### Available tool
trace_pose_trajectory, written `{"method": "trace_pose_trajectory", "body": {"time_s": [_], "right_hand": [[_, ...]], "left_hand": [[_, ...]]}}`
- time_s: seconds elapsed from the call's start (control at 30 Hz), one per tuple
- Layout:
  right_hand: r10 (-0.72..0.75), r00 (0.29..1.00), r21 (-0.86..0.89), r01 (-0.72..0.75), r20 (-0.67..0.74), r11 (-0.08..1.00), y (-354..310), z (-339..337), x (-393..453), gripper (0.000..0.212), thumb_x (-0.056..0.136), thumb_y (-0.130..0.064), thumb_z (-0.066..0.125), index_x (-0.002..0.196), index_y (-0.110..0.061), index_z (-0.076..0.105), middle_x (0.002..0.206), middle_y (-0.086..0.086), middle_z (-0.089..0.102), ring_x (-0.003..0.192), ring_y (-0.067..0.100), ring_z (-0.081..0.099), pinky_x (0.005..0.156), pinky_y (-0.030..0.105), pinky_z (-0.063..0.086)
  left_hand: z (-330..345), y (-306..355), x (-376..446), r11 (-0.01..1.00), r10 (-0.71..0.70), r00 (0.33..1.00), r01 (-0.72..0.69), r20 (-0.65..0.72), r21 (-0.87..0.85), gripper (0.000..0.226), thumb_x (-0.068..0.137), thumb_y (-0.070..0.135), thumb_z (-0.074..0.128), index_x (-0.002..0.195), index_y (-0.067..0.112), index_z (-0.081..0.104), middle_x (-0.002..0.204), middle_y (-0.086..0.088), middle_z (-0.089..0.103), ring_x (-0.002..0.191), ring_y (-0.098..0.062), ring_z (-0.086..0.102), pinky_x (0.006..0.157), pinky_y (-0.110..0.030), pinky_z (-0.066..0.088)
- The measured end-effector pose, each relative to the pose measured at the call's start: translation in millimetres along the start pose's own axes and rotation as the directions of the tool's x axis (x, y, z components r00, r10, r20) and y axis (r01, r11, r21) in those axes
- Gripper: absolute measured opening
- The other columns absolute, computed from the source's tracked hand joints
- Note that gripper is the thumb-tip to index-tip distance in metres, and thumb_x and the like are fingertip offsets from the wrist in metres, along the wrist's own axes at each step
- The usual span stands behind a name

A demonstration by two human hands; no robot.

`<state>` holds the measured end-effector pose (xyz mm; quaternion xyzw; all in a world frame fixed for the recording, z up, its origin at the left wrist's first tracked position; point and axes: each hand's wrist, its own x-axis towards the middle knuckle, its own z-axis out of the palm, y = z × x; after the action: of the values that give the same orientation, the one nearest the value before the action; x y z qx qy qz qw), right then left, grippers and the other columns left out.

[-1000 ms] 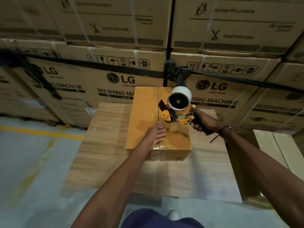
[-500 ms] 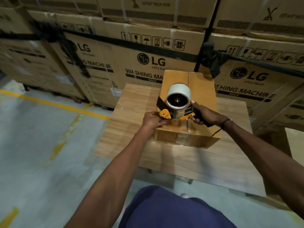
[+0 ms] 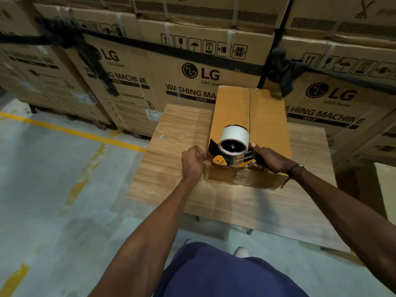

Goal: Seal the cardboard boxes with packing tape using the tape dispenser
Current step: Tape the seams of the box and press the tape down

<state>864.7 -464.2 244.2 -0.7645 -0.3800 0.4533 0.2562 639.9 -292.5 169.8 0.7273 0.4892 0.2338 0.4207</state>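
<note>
On the cardboard box [image 3: 265,116], the right hand [image 3: 270,157] grips the tape dispenser [image 3: 232,147]; the left hand [image 3: 192,162], fingers curled, pinches its near-left corner

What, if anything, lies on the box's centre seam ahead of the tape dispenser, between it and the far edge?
Nothing visible. The tape dispenser, gripped by the right hand, sits at the near end of the cardboard box. The seam runs bare to the far edge. The left hand is at the box's near left corner, off that line.
</note>
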Motion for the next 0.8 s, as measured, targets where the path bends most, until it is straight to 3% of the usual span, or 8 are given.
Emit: {"method": "trace_pose_trajectory", "body": {"time_s": [0.13, 0.3, 0.4, 0.47, 0.57, 0.63, 0.8], "right_hand": [[-0.005, 1.000, -0.041, 0.005, 0.004, 0.999, -7.7, 13.1, 9.9, 0.095, 0.091, -0.085, 0.018, 0.082, -0.005, 0.067, 0.075, 0.010, 0.064, 0.067, 0.022, 0.053, 0.072, 0.032, 0.045], [-0.012, 0.999, -0.121, 0.008, -0.035, 0.993, -3.5, 18.1, 18.8, 0.122, 0.065, -0.105, 0.015, 0.083, 0.001, 0.071, 0.083, 0.027, 0.070, 0.067, 0.025, 0.057, 0.075, 0.035, 0.045], [-0.008, 1.000, -0.117, 0.005, -0.028, 0.993, 1.1, 18.6, 21.9, 0.110, 0.071, -0.103, 0.017, 0.077, -0.007, 0.070, 0.078, 0.023, 0.070, 0.063, 0.022, 0.056, 0.074, 0.035, 0.044], [-0.006, 1.000, -0.115, 0.003, -0.025, 0.993, 1.2, 18.2, 23.9, 0.102, 0.081, -0.096, 0.017, 0.079, -0.007, 0.069, 0.076, 0.019, 0.070, 0.064, 0.021, 0.056, 0.073, 0.035, 0.043], [0.003, 1.000, -0.104, -0.003, -0.007, 0.995, 2.6, 17.3, 25.2, 0.087, 0.091, -0.080, 0.021, 0.079, -0.008, 0.067, 0.071, 0.007, 0.068, 0.060, 0.016, 0.056, 0.070, 0.031, 0.042], [0.009, 1.000, -0.089, -0.009, 0.001, 0.996, 4.2, 16.5, 26.3, 0.083, 0.094, -0.078, 0.022, 0.080, -0.009, 0.066, 0.069, 0.002, 0.068, 0.057, 0.011, 0.056, 0.069, 0.030, 0.042], [0.002, 0.999, -0.070, 0.001, 0.040, 0.998, 7.3, 15.1, 30.8, 0.078, 0.101, -0.073, 0.021, 0.078, -0.013, 0.065, 0.065, -0.003, 0.067, 0.053, 0.007, 0.055, 0.069, 0.031, 0.043]], "left_hand": [[-12.2, -4.1, -3.9, 0.999, 0.039, 0.999, -0.039, -0.037, 0.002, 0.009, 0.080, 0.005, 0.074, 0.079, 0.009, 0.066, 0.075, -0.003, 0.069, 0.072, -0.018, 0.069, 0.058, -0.035, 0.055], [-9.3, -22.1, -2.2, 1.000, -0.019, 1.000, 0.019, -0.010, -0.014, 0.013, 0.081, 0.007, 0.079, 0.082, 0.010, 0.066, 0.072, -0.002, 0.070, 0.070, -0.019, 0.072, 0.060, -0.045, 0.059], [-2.7, -27.7, -3.0, 0.997, -0.063, 0.998, 0.062, -0.016, -0.049, 0.027, 0.081, 0.014, 0.086, 0.091, 0.016, 0.062, 0.074, -0.002, 0.073, 0.070, -0.013, 0.073, 0.060, -0.043, 0.061], [-1.5, -26.4, -8.4, 0.998, -0.063, 0.996, 0.062, -0.066, -0.022, 0.032, 0.082, 0.019, 0.086, 0.101, 0.017, 0.060, 0.086, -0.005, 0.075, 0.080, -0.016, 0.073, 0.068, -0.039, 0.060], [-5.1, -21.3, -21.3, 0.992, -0.093, 0.979, 0.106, -0.180, 0.065, 0.032, 0.087, 0.013, 0.079, 0.115, 0.013, 0.061, 0.109, -0.011, 0.072, 0.099, -0.027, 0.067, 0.079, -0.036, 0.053], [-5.9, -20.7, -28.7, 0.996, -0.070, 0.977, 0.079, -0.201, 0.037, 0.029, 0.091, 0.010, 0.070, 0.119, 0.012, 0.063, 0.109, -0.010, 0.072, 0.102, -0.027, 0.068, 0.081, -0.032, 0.053], [7.8, -13.7, -47.1, 0.993, 0.115, 0.992, -0.114, 0.042, -0.037, 0.040, 0.084, 0.004, 0.063, 0.123, 0.015, 0.064, 0.103, -0.002, 0.074, 0.095, -0.022, 0.070, 0.075, -0.029, 0.055]]}}
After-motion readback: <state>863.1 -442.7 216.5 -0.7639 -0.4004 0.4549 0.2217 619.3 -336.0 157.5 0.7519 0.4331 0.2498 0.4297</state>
